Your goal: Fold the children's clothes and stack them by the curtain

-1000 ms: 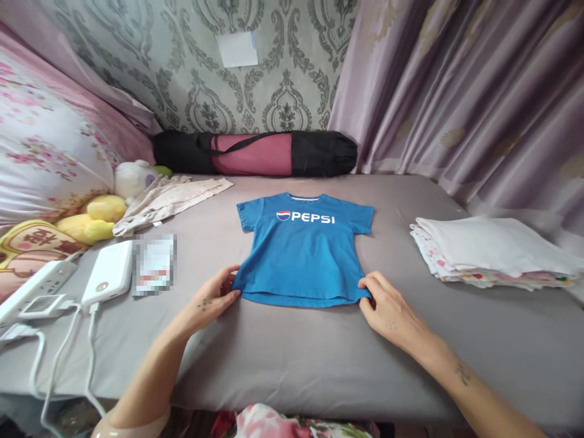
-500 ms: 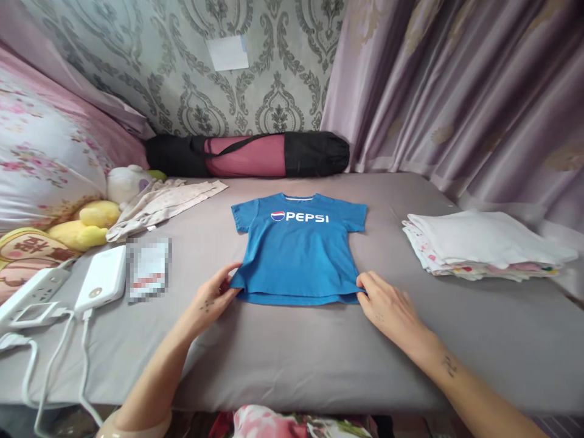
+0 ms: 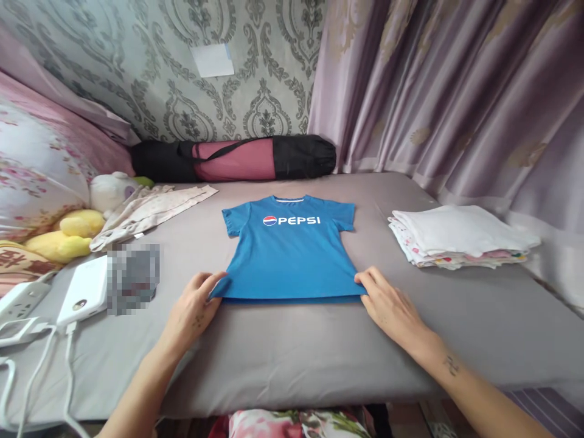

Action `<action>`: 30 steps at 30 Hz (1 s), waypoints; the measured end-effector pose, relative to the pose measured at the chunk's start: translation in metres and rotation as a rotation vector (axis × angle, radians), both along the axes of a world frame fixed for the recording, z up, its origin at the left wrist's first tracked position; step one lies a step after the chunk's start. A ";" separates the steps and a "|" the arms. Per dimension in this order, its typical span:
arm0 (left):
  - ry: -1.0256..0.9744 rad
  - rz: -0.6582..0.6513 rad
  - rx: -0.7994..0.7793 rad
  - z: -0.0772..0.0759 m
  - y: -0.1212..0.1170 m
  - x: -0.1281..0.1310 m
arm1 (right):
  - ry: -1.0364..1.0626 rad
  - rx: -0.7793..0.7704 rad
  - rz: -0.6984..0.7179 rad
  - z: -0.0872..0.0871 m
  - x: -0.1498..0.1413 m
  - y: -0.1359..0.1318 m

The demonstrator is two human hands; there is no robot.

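Observation:
A blue T-shirt [image 3: 292, 258] with a white PEPSI print lies face up on the grey sheet [image 3: 292, 353], its collar pointing away from me and its sleeves spread. My left hand [image 3: 196, 307] pinches the left corner of its hem. At the right corner of the hem, my right hand [image 3: 385, 301] has its fingers closed on the cloth. The hem is stretched nearly straight between both hands, and a thin strip of the back layer shows below the front one.
Folded clothes [image 3: 460, 234] are stacked at the right. On the left are a white power bank [image 3: 84, 289], a power strip [image 3: 22, 301] with cables, yellow plush toys [image 3: 61, 237] and a pale garment [image 3: 150, 213]. A black and pink rolled bag [image 3: 235, 158] lies along the wall.
My hands have drawn apart, the left one moving outward, so the hem is wider and the folds in the shirt's lower front are smoothed. The camera view has turned slightly right.

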State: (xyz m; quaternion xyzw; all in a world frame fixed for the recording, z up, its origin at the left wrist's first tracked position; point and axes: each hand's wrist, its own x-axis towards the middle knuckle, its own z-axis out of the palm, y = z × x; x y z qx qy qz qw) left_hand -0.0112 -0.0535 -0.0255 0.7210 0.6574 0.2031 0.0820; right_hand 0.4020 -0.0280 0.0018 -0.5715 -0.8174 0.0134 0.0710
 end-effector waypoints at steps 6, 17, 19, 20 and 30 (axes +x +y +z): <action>0.067 -0.257 0.006 0.000 -0.002 -0.008 | 0.012 -0.040 0.264 0.003 0.007 0.000; -0.003 -0.159 -0.021 0.027 0.004 0.013 | 0.129 -0.247 0.248 0.019 0.003 0.029; -0.012 -0.160 0.030 0.027 0.016 0.022 | 0.202 -0.120 0.229 0.008 -0.014 0.047; -0.008 -0.169 0.059 0.025 0.025 0.027 | 0.229 -0.042 0.210 0.001 -0.025 0.056; 0.187 -0.181 -0.083 -0.016 0.112 0.078 | -0.003 -0.050 0.134 -0.047 -0.098 0.088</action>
